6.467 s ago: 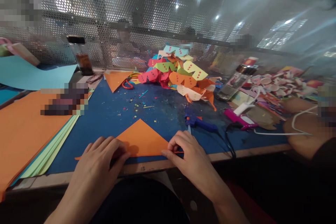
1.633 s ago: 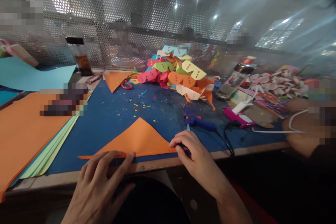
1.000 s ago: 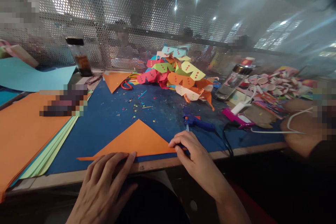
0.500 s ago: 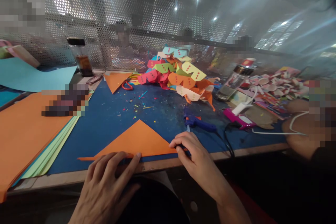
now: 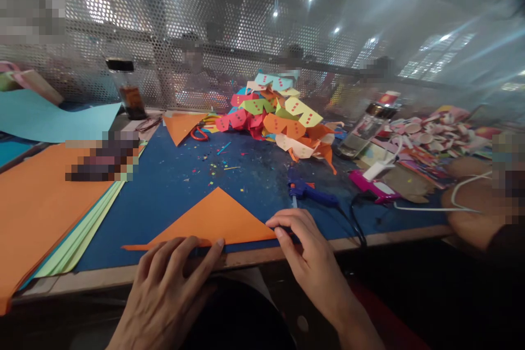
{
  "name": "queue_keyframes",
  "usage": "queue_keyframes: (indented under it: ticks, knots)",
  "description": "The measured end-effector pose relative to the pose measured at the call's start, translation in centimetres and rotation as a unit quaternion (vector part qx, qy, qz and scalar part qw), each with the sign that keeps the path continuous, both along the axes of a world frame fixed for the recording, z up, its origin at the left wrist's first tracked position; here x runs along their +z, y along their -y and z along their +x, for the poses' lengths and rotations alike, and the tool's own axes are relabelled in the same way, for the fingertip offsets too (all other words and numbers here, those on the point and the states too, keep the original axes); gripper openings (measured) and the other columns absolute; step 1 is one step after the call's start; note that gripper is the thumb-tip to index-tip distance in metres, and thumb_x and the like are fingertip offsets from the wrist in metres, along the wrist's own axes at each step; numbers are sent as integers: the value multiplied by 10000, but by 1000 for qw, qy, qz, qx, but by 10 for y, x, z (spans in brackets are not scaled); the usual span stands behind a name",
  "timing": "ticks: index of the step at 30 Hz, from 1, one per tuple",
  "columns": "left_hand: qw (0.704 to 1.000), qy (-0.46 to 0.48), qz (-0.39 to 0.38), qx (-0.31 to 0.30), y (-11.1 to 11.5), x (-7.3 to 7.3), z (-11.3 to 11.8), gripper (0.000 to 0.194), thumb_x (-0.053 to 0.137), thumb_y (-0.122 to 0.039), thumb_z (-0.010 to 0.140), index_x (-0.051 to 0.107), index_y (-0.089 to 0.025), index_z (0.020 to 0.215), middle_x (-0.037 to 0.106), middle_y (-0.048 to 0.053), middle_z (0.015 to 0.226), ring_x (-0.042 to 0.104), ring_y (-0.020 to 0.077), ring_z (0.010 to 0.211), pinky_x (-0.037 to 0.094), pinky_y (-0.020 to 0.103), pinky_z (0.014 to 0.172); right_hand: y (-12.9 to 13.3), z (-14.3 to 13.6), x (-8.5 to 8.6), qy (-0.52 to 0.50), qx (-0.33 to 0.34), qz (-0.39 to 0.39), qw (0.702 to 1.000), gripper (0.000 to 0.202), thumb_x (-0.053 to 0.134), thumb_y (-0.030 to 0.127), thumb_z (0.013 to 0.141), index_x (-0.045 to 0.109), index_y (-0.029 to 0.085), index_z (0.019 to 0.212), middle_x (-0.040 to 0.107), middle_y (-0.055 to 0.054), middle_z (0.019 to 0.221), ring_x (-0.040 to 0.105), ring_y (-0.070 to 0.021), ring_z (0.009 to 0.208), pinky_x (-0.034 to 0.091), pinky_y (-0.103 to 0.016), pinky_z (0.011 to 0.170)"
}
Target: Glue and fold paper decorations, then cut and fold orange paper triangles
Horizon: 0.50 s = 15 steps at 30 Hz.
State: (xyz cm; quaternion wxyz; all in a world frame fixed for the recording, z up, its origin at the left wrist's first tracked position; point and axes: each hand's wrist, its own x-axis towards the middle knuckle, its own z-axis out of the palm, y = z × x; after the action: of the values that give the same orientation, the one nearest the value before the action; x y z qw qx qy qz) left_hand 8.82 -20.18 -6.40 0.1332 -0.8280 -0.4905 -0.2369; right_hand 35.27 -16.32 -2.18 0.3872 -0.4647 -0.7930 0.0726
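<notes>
An orange paper folded into a triangle (image 5: 217,216) lies on the blue table mat, its long edge near the table's front edge and its peak pointing away from me. My left hand (image 5: 172,270) rests with spread fingers on the lower left part of that edge, the thumb pressing near its middle. At the right corner of the paper, my right hand (image 5: 305,246) pinches the tip between thumb and forefinger. A thin orange strip (image 5: 135,248) sticks out to the left of my left hand.
Beyond the triangle is a blue glue gun (image 5: 311,192), with a pile of folded coloured papers (image 5: 283,115) behind it. Orange sheets (image 5: 45,197) lie left. A magenta power strip (image 5: 377,187), a bottle (image 5: 363,130) and another person's arm (image 5: 467,213) are on the right.
My right thumb and forefinger have closed together on the paper's right corner. My left thumb has slid slightly to the right along the edge.
</notes>
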Motion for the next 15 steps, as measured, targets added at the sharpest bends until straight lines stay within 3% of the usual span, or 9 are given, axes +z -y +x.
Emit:
queue_keyframes:
  ticks: [3,5,9,15]
  knots:
    - [1000,-5,9,0,-1,-1,0,495,545,-289,982,487,-391,1464,593,66,1250,541,272,1118,389,424,946,12,-18,2,23,12,93,995,253,527,41,964,623,202,1134,636,-68,1034,576,-202,1018,503,-366,883]
    - [1000,-16,25,-8,-2,-3,-2,501,536,-290,987,474,-383,1475,588,69,1250,545,268,1108,390,416,939,18,-32,2,48,45,112,991,284,558,38,952,631,193,1178,661,-69,1045,587,-203,1009,509,-372,886]
    - [999,-21,31,-4,-3,-5,-2,494,529,-287,987,477,-374,1471,584,77,1254,545,277,1119,396,428,950,23,-50,-5,81,48,87,992,299,569,93,973,633,173,1255,683,-79,1086,615,-211,1024,529,-387,912]
    - [1000,7,21,8,0,-4,2,517,570,-259,966,476,-374,1460,582,84,1252,544,291,1132,408,448,956,21,-52,-18,66,21,90,994,294,555,101,979,662,189,1238,703,-77,1072,647,-212,1009,568,-387,898]
